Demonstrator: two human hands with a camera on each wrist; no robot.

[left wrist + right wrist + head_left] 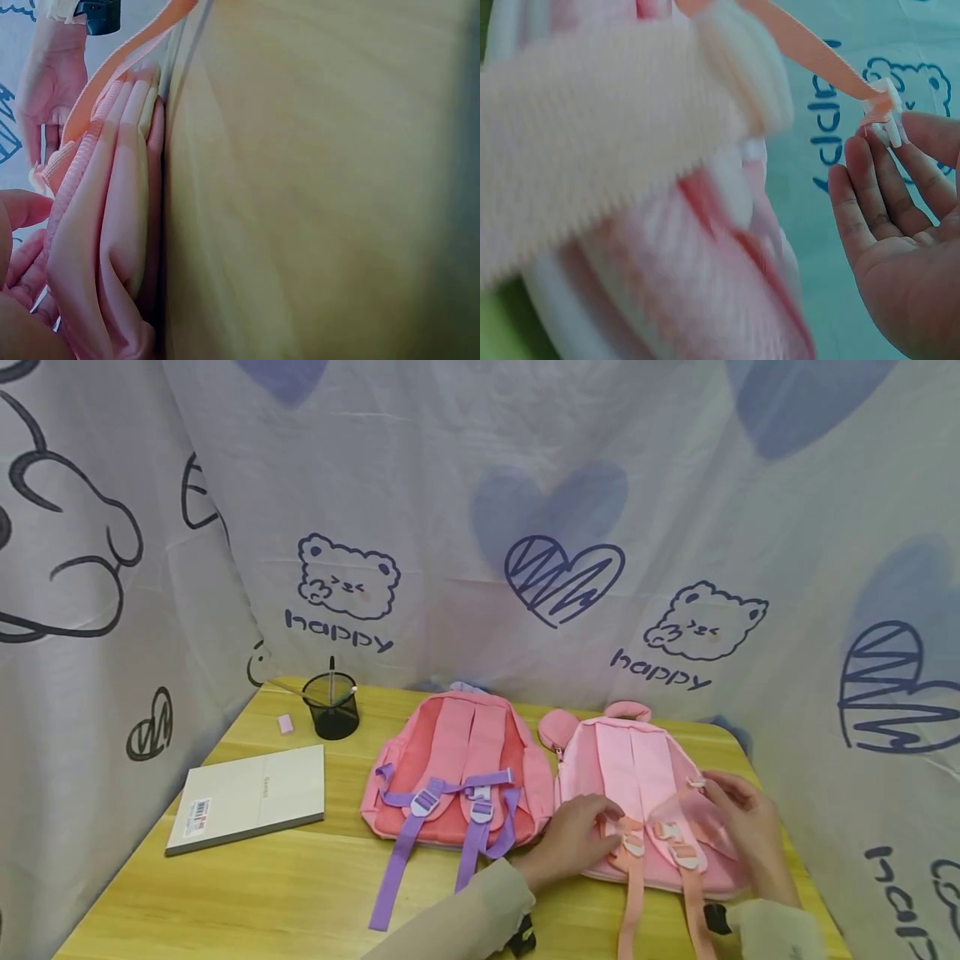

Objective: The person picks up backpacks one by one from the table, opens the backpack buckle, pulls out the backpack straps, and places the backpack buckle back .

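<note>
A light pink backpack (637, 760) lies with its shoulder straps facing up and orange webbing hanging off its lower end. At its right edge, my right hand (750, 827) pinches a white plastic buckle (889, 112) between thumb and fingertips. The buckle hangs on an orange strap (821, 56), which runs taut and raised from the bag. My left hand (570, 839) rests at the bag's lower left, thumb and index finger apart, tips beside the left strap's white adjuster (633, 845). In the left wrist view, those fingers lie against the bag's pink side (112, 225).
Left of it lies a coral pink backpack (474, 735) with purple straps trailing over the table edge side. Farther left are a notebook (255, 793), a black mesh pen holder (335, 720) and a small pink eraser (285, 724). A printed curtain (450, 527) encloses the wooden table (300, 877).
</note>
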